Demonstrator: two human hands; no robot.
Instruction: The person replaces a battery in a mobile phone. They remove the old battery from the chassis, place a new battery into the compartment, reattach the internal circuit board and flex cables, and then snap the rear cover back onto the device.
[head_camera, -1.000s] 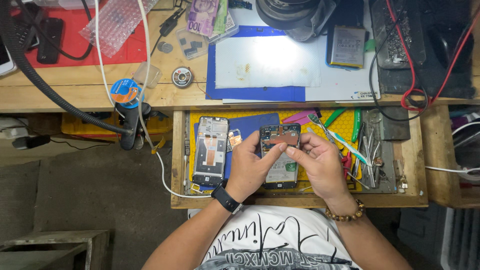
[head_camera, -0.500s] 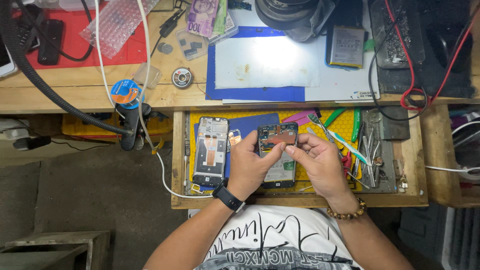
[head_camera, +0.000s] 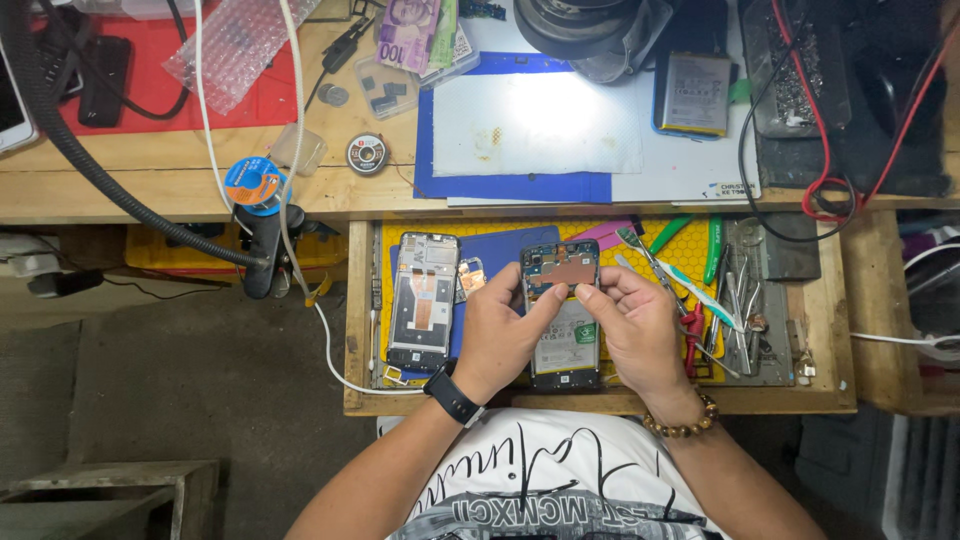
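Hands: left hand and right hand both grip the opened black smartphone with exposed circuit board, fingertips pinching near its upper end.
Phone: held over the near middle of the open wooden drawer, above a yellow honeycomb mat.
Left of it: bare black phone frame lying flat near the drawer's left edge.
Right of it: metal tweezers and tools.
Far: white-and-blue work mat on the desk, silver battery at its right.

Fingers hide the opened phone (mid-body only).
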